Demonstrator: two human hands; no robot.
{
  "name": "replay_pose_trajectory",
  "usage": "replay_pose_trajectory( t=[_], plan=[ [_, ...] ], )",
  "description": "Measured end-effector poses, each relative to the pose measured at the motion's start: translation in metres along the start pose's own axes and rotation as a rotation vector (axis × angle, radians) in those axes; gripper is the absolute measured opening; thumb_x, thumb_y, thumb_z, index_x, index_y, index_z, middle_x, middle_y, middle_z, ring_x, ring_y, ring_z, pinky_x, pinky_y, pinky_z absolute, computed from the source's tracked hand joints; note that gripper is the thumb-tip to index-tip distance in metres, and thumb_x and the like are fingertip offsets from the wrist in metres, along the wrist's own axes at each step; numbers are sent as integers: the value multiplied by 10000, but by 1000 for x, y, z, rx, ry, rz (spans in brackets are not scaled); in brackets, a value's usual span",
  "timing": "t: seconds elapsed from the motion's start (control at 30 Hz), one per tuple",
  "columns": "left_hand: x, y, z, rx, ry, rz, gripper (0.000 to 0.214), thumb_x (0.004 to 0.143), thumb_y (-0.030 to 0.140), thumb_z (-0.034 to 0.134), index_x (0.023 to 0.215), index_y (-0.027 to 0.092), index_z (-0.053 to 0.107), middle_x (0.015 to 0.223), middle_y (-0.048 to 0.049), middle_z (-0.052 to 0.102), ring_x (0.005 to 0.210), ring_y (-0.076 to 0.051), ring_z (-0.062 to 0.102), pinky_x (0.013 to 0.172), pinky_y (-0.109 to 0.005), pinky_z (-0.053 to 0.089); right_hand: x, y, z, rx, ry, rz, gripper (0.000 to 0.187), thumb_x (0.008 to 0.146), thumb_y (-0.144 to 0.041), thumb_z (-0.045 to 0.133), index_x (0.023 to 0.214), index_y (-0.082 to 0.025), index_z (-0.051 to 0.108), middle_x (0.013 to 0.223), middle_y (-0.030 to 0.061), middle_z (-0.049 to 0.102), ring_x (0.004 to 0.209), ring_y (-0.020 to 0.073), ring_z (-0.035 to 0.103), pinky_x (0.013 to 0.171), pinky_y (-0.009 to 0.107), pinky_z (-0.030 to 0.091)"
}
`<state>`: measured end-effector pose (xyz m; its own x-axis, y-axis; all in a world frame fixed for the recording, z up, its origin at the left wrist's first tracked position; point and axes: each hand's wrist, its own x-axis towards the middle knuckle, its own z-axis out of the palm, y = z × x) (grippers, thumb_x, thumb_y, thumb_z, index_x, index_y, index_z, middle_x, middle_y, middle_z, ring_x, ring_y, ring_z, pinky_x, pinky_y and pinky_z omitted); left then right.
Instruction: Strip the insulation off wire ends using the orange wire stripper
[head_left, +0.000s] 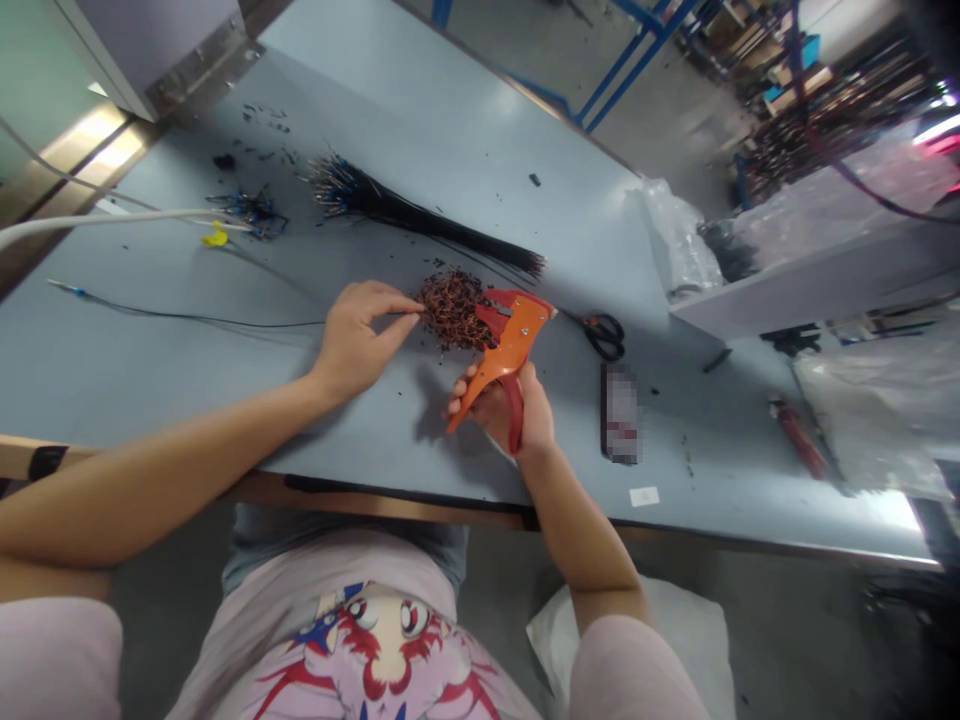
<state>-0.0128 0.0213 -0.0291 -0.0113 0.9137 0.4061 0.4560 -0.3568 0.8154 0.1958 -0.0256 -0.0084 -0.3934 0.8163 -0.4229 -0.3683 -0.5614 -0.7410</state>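
1. A gray table held a long bundle of black wires.
2. The right hand wrapped around orange wire strippers.
3. The left hand pinched a clump of short wires, just beside the strippers.

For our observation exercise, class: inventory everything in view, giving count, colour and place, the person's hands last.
Long laminate workbench: one, pale blue-grey, across the view.
Metal wire stripper pliers: one, orange and red, centre.
Heap of short wire pieces: one, copper and black, centre.
Bundle of long thin wires: one, black, upper centre.
Steel scissors: one pair, black handles, right of centre.
Round white cable: one, white, upper left.
Plastic bag: one, clear, right.
Left hand: one, pinching at the heap.
Right hand: one, gripping the stripper.
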Motion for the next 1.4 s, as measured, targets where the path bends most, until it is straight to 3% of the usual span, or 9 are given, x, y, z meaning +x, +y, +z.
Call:
replay_pose_trajectory(
  t=[0.17, 0.33, 0.83, 1.07, 1.4],
  plan=[
    [4, -1, -2, 25, 58, -35, 135, 834, 307, 599, 878, 259, 717, 908, -11, 664, 943, -180, 580, 877, -345, 445, 3, 9, -7, -38, -56, 57, 596, 853, -700, 359, 949, -155, 581, 840, 71, 665, 733, 221, 673, 693, 387, 533],
    [2, 1, -3, 57, 65, -7, 109, 820, 308, 625, 843, 255, 717, 906, -14, 650, 935, -183, 578, 930, -382, 407, 6, 19, -9, -69, -135, 127, 625, 726, -736, 546, 960, -158, 578, 846, 60, 678, 744, 233, 685, 691, 363, 534],
    [-6, 10, -3, 96, -25, 76, 97, 816, 269, 618, 846, 248, 708, 941, -15, 638, 948, -174, 552, 903, -360, 409, -3, 22, -3, -139, -191, 43, 537, 759, -636, 607, 982, -149, 567, 825, 50, 652, 722, 200, 664, 691, 360, 540],
    [-6, 12, -3, 96, -46, 74, 99, 820, 267, 607, 841, 249, 702, 936, -13, 643, 942, -172, 557, 895, -360, 414, -7, 21, -4, -146, -191, 14, 499, 781, -591, 617, 980, -136, 568, 799, 51, 630, 686, 194, 648, 614, 352, 548],
    [-9, 12, -1, 78, -44, 126, 100, 818, 258, 600, 832, 221, 692, 921, -17, 648, 918, -166, 571, 868, -354, 420, -12, 18, 2, -228, -174, 0, 330, 777, -388, 695, 944, -128, 578, 758, 33, 612, 638, 159, 620, 574, 302, 537]
  ],
)
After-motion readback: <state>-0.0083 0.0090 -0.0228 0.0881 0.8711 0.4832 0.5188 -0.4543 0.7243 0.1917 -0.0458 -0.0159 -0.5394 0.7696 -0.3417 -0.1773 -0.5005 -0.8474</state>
